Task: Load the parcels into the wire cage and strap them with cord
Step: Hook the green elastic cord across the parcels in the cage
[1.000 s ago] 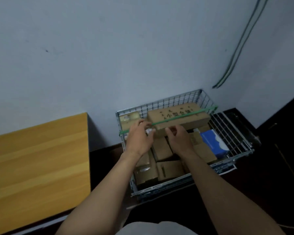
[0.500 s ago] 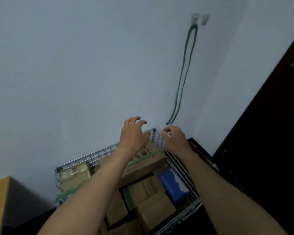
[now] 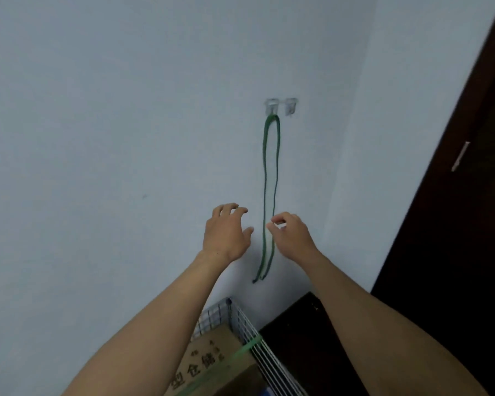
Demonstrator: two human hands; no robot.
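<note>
A green cord [image 3: 271, 178] hangs doubled from a clear wall hook [image 3: 271, 106]. Both my hands are raised to its lower part. My left hand [image 3: 226, 232] is just left of the cord with fingers spread and loosely bent, holding nothing. My right hand [image 3: 292, 235] is just right of it, fingertips at the strands; no grip shows. At the bottom, a corner of the wire cage [image 3: 242, 317] holds a cardboard parcel [image 3: 212, 352] with printed characters. A green strap [image 3: 237, 354] runs across the parcel to the cage rim.
A second, bare hook [image 3: 290, 106] sits beside the first on the pale wall. A dark door [image 3: 455, 252] fills the right side, with dark floor [image 3: 292, 332] beside the cage. My forearms cover most of the cage.
Both hands left the parcels in the cage and rose to the cord on the wall. My view tilted upward, so the cage dropped to the bottom edge.
</note>
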